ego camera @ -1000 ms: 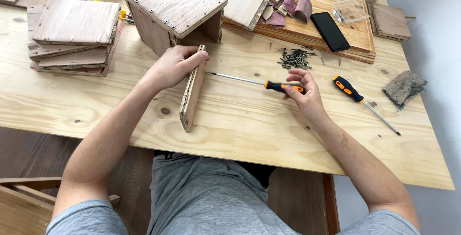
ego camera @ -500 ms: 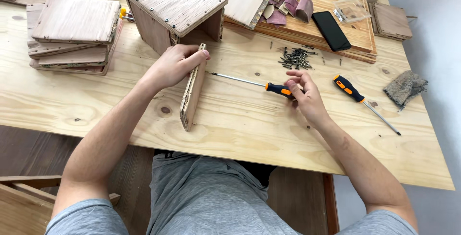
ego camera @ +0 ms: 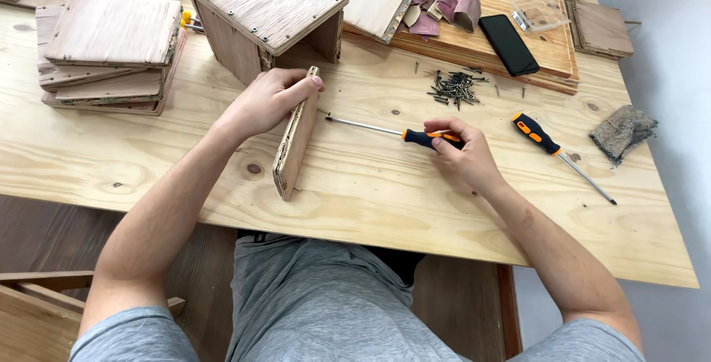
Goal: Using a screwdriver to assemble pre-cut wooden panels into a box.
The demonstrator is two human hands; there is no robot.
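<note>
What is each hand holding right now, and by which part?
The left hand steadies a plywood board on edge, gripping its far upper end. The right hand grips a screwdriver lying on the table by its black-and-orange handle.

The plywood panel (ego camera: pixel 295 138) stands on its long edge on the table (ego camera: pixel 385 192), thin and pale, its rough layered edge facing up — the left hand's (ego camera: pixel 268 100) grip closes over its far end. The screwdriver (ego camera: pixel 396 133) lies flat to the right of that grip — orange-and-black handle in the right hand's (ego camera: pixel 465 156) grip, its slim steel shaft pointing left toward the panel, tip just short of it.
</note>
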